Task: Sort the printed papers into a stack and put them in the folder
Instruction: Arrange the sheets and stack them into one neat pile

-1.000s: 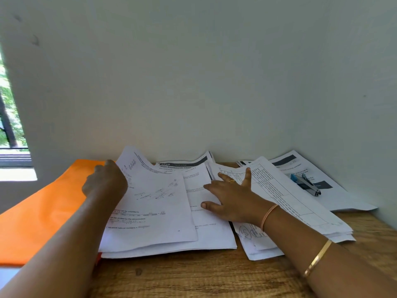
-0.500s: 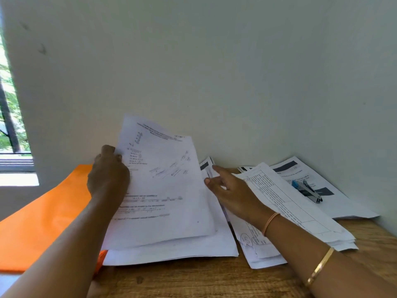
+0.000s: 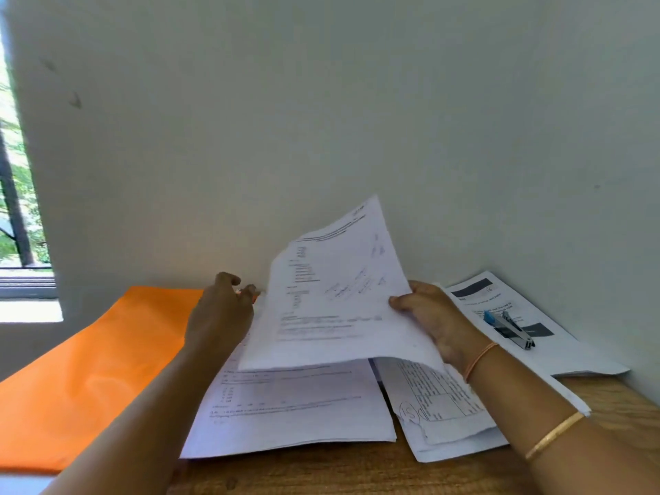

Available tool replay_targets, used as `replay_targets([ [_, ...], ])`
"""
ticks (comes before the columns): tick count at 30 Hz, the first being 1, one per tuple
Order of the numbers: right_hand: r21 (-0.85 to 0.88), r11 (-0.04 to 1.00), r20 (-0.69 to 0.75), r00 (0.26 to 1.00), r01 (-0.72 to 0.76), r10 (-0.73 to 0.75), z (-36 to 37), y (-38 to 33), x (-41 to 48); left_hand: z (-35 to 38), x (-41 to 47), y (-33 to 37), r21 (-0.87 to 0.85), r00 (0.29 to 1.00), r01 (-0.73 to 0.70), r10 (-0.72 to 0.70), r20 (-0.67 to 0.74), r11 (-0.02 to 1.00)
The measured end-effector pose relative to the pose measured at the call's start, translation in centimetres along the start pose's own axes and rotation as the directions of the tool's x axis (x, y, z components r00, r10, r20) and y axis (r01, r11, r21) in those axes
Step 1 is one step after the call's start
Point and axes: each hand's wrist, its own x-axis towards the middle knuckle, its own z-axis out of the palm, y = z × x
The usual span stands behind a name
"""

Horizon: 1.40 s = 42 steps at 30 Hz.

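Head view: right hand [image 3: 439, 316] grips a raised, curling printed sheet [image 3: 339, 301]; left hand [image 3: 221, 309] grip unclear

The wall [image 3: 321, 119] closes the far side of the table [image 3: 321, 471] and a side wall [image 3: 600, 155] closes the right, so access is from the near edge and from above. The folder [image 3: 89, 369] lies flat over the left end. A stack [image 3: 285, 409] occupies the centre, with a second pile [image 3: 446, 419] just right of it; a narrow wedge of wood shows between them. The sheet [image 3: 339, 298], gripped at its right edge by the right hand [image 3: 435, 316], hangs tilted over the far half of the stack and blocks approach from above there. The left hand [image 3: 221, 312] stands at the sheet's left edge, over the seam between folder and stack. A stapler [image 3: 509, 328] rests on the corner papers [image 3: 564, 351]. Open wood runs along the near edge.
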Motion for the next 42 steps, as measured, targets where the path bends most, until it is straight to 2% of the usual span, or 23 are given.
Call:
replay_targets([
  [3,-0.002,1.000,-0.102,0.995,-0.012,0.012,-2.8,0.1,0.9,-0.1,-0.3,-0.6,0.316,0.982,0.095,-0.140,0.124,0.944],
  [5,0.018,0.999,-0.155,0.987,-0.034,0.036,-4.3,0.6,1.6,-0.2,-0.7,-0.6,0.434,0.953,0.133,-0.234,0.190,0.891],
  [10,0.063,0.995,-0.187,0.979,-0.073,0.084,-6.2,1.3,2.3,-0.1,-0.5,-1.3,0.414,0.923,0.195,-0.308,0.228,0.889],
  [15,0.019,0.999,-0.186,0.981,-0.047,0.050,-6.1,1.2,2.4,-0.1,-0.2,-1.9,0.384,0.912,0.236,-0.340,0.228,0.893],
  [22,-0.066,0.998,-0.196,0.980,0.012,-0.025,-6.4,1.1,2.8,-0.7,0.3,-2.1,0.293,0.975,0.169,-0.202,0.088,0.941],
  [30,-0.092,0.996,-0.207,0.978,0.007,-0.026,-6.5,1.4,3.1,-1.0,0.2,-1.0,0.456,0.992,0.119,-0.084,-0.097,0.882],
  [36,-0.112,0.994,-0.231,0.973,-0.002,-0.024,-6.7,1.6,3.4,-1.3,0.1,-1.1,0.357,0.975,0.089,-0.009,-0.220,0.930],
  [42,-0.101,0.995,-0.238,0.971,0.015,-0.039,-6.8,1.6,3.1,-2.0,-0.4,-0.6,0.169,0.956,0.008,0.042,-0.290,0.986],
])
